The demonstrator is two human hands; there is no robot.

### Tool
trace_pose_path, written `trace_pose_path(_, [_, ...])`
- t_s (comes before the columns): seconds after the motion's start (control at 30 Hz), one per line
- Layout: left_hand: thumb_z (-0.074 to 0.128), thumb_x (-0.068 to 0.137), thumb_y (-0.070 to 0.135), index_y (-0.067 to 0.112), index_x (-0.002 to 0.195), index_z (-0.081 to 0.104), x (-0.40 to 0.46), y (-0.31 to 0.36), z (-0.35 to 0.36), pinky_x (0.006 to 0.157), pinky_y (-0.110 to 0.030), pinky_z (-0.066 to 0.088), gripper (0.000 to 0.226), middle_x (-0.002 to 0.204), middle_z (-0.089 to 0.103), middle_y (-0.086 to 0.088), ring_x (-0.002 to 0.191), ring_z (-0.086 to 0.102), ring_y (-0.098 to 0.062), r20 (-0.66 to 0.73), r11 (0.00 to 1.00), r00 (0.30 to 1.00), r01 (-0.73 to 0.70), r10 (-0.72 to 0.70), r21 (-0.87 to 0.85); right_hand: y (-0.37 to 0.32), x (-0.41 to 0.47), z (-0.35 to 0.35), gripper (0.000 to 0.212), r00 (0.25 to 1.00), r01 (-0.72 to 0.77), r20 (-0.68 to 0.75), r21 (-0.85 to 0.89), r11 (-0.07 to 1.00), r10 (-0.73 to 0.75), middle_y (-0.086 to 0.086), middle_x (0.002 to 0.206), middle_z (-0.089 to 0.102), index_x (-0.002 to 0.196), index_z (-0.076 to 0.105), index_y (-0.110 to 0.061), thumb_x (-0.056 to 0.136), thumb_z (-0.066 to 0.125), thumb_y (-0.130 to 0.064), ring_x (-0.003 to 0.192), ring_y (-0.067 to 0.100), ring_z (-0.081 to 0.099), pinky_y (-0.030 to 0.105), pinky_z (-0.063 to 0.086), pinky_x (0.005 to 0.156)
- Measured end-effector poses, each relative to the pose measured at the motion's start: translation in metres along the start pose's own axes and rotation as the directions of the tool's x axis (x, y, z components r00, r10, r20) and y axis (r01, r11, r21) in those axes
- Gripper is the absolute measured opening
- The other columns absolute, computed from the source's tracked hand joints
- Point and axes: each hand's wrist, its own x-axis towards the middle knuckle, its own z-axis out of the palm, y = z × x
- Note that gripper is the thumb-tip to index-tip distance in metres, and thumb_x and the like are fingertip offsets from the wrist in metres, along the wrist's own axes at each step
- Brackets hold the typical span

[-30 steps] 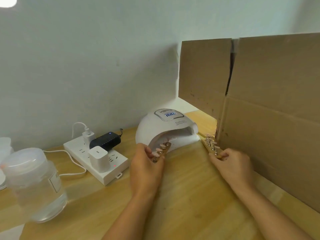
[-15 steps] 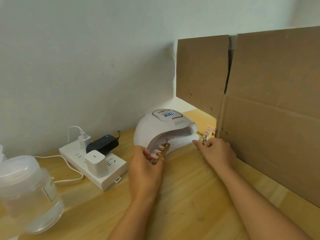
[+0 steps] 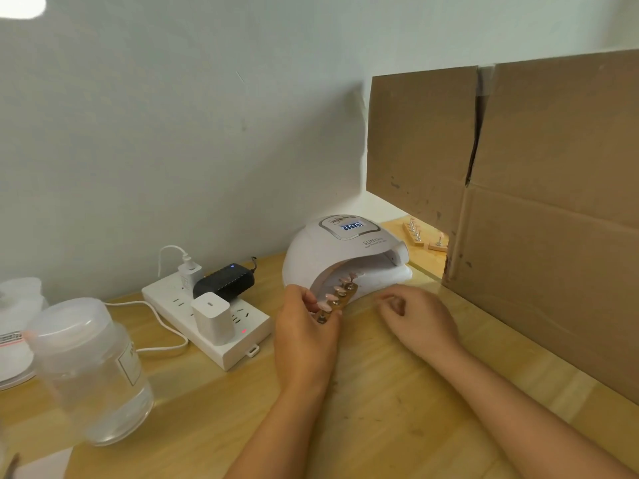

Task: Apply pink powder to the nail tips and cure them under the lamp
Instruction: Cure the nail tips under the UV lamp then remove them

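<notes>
My left hand [image 3: 304, 335] grips the near end of a wooden strip [image 3: 337, 300] that carries several pink nail tips on metal pegs. The strip's far end reaches into the mouth of the white curing lamp [image 3: 342, 252], whose display is lit. My right hand [image 3: 420, 321] hovers just right of the strip in front of the lamp, fingers loosely curled, holding nothing. Two more wooden strips of nail tips [image 3: 413, 233] lie on the table behind the lamp, by the cardboard.
A tall cardboard box [image 3: 539, 202] walls off the right side. A white power strip [image 3: 207, 318] with several chargers sits left of the lamp. A clear lidded jar [image 3: 91, 369] stands at the near left, and a white container [image 3: 15, 326] is behind it.
My right hand left its wooden strip behind the lamp by the cardboard and came back empty, left toward the lamp's mouth. My left hand kept its strip at the lamp opening.
</notes>
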Motion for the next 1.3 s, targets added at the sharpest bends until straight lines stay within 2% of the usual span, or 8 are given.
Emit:
trace_pose_path(0.17, [0.075, 0.071, 0.010, 0.023, 0.074, 0.043, 0.000, 0.002, -0.001, 0.054, -0.006, 0.036, 0.034, 0.070, 0.054, 0.010, 0.065, 0.049, 0.006, -0.004, 0.992, 1.000, -0.001, 0.000, -0.126, -0.024, 0.003, -0.002, 0.024, 0.966, -0.227, 0.202, 0.361, 0.905, 0.161, -0.009, 0.057, 0.061, 0.075, 0.065, -0.019, 0.093, 0.053, -0.028, 0.041, -0.002, 0.046, 0.010, 0.034, 0.041])
trace_pose_path(0.3, [0.076, 0.070, 0.010, 0.027, 0.073, 0.041, 0.002, 0.003, -0.003, 0.056, -0.002, 0.035, 0.039, 0.070, 0.054, 0.010, 0.069, 0.053, 0.002, 0.012, 0.986, 1.000, -0.021, 0.023, -0.167, -0.028, 0.010, -0.015, 0.015, 0.827, -0.562, 0.440, 0.637, 0.528, 0.349, 0.005, 0.067, 0.065, 0.087, 0.056, -0.014, 0.094, 0.053, -0.027, 0.039, 0.004, 0.053, 0.015, 0.040, 0.035])
trace_pose_path(0.5, [0.077, 0.071, 0.015, 0.036, 0.089, 0.039, 0.003, 0.003, -0.002, 0.059, -0.002, 0.035, 0.047, 0.075, 0.057, 0.013, 0.077, 0.056, 0.003, 0.072, 0.985, 0.995, -0.064, 0.076, -0.159, -0.021, 0.012, -0.016, 0.009, 0.779, -0.594, 0.494, 0.778, 0.204, 0.386, 0.010, 0.069, 0.065, 0.084, 0.058, -0.003, 0.091, 0.056, -0.009, 0.049, 0.010, 0.065, 0.017, 0.049, 0.039])
trace_pose_path(0.9, [0.076, 0.072, 0.021, 0.022, 0.124, 0.045, 0.008, -0.001, -0.005, 0.076, -0.002, 0.027, 0.060, 0.114, 0.045, 0.013, 0.109, 0.042, -0.005, -0.007, 0.984, 0.984, -0.177, 0.176, -0.020, -0.003, 0.039, -0.021, 0.011, 0.704, -0.567, 0.374, 0.808, 0.161, 0.603, 0.011, 0.076, 0.057, 0.084, 0.050, -0.003, 0.094, 0.047, -0.001, 0.061, 0.016, 0.059, 0.016, 0.048, 0.037])
trace_pose_path(1.1, [0.071, 0.077, 0.018, 0.026, 0.136, 0.035, 0.007, -0.008, -0.001, 0.073, 0.006, 0.022, 0.069, 0.134, 0.044, 0.009, 0.107, 0.034, 0.007, 0.077, 0.996, 0.993, -0.082, 0.085, -0.034, -0.020, 0.070, 0.003, 0.032, 0.704, -0.653, 0.503, 0.735, 0.180, 0.501, 0.003, 0.034, 0.053, 0.074, 0.047, 0.002, 0.101, 0.031, -0.006, 0.024, 0.004, 0.048, 0.014, 0.040, 0.031])
trace_pose_path(1.2, [0.069, 0.079, 0.017, 0.025, 0.137, 0.033, 0.007, -0.009, -0.001, 0.073, 0.007, 0.021, 0.070, 0.134, 0.043, 0.010, 0.109, 0.034, 0.006, 0.080, 0.997, 0.994, -0.079, 0.081, -0.024, -0.031, 0.084, 0.010, 0.023, 0.705, -0.668, 0.501, 0.706, 0.234, 0.502, 0.015, 0.087, 0.067, 0.115, 0.045, 0.001, 0.101, 0.027, -0.002, 0.032, 0.012, 0.054, 0.015, 0.036, 0.027])
trace_pose_path(1.23, [0.068, 0.079, 0.016, 0.025, 0.137, 0.033, 0.008, -0.010, -0.001, 0.073, 0.006, 0.022, 0.068, 0.135, 0.043, 0.010, 0.109, 0.035, 0.005, 0.078, 0.997, 0.994, -0.074, 0.076, -0.024, -0.031, 0.087, 0.013, 0.024, 0.714, -0.663, 0.487, 0.700, 0.264, 0.503, 0.016, 0.109, 0.060, 0.119, 0.042, -0.002, 0.100, 0.028, -0.001, 0.037, 0.015, 0.055, 0.016, 0.035, 0.025])
trace_pose_path(1.3, [0.067, 0.081, 0.017, 0.024, 0.137, 0.034, 0.008, -0.010, -0.001, 0.074, 0.000, 0.024, 0.066, 0.135, 0.044, 0.008, 0.112, 0.038, 0.001, 0.071, 0.997, 0.995, -0.069, 0.070, -0.023, -0.028, 0.091, 0.016, 0.013, 0.757, -0.618, 0.414, 0.705, 0.348, 0.506, 0.013, 0.115, 0.055, 0.100, 0.045, -0.007, 0.098, 0.033, -0.002, 0.039, 0.013, 0.056, 0.014, 0.034, 0.026])
